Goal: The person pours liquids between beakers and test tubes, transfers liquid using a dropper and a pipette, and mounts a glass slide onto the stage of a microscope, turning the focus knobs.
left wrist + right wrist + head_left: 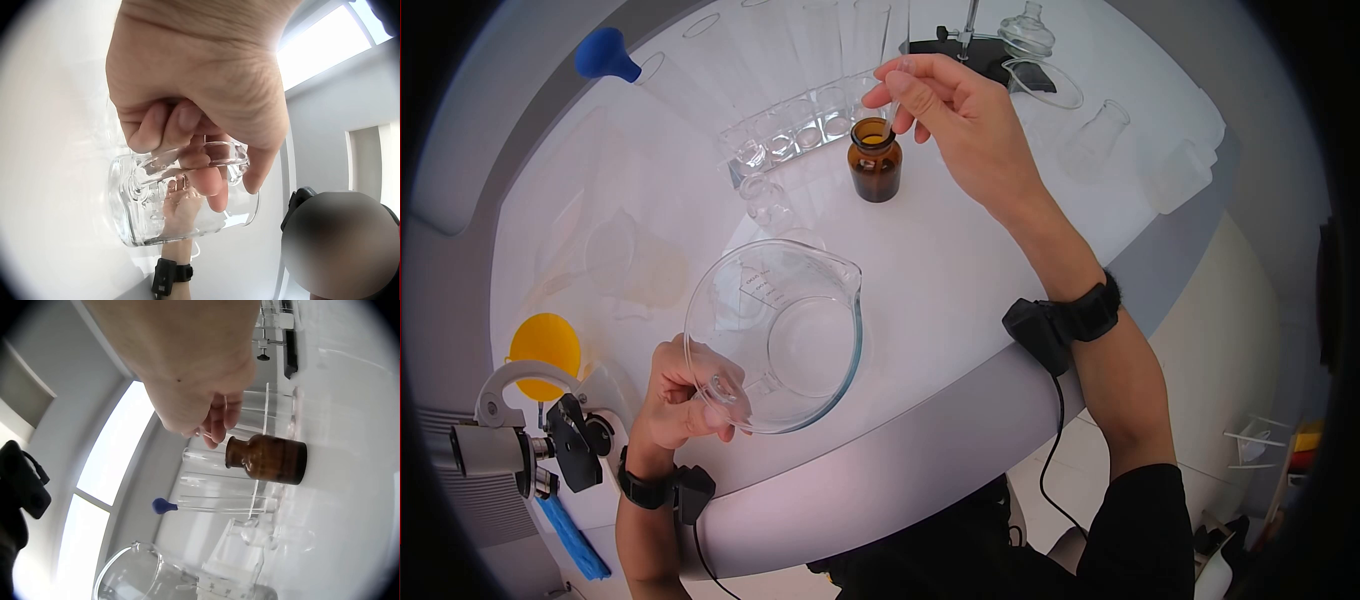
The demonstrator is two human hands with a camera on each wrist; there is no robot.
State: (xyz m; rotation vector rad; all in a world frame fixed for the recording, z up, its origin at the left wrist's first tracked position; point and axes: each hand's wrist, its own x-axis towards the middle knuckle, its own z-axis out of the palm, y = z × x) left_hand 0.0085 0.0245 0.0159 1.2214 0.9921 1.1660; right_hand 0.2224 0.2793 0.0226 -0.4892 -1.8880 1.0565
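My left hand [672, 398] grips the handle of a clear glass measuring jug [850, 355], fingers curled through it in the left wrist view. The jug is tilted, so its wide spouted mouth faces the head camera, and markings show on its wall. Farther back, my right hand [978, 125] pinches a thin clear rod [888, 124] between thumb and fingers. The rod's lower end reaches into the mouth of a brown glass bottle [875, 175], which stands upright and uncapped on the white table. In the right wrist view the hand hangs just above the bottle [275, 459].
Behind the bottle stands a clear rack [785, 140] with several large test tubes; a blue rubber bulb [605, 55] lies at the far left. A conical flask [1097, 135] and a stand base [940, 50] are at the right. A microscope [510, 448] and yellow funnel [545, 352] sit left.
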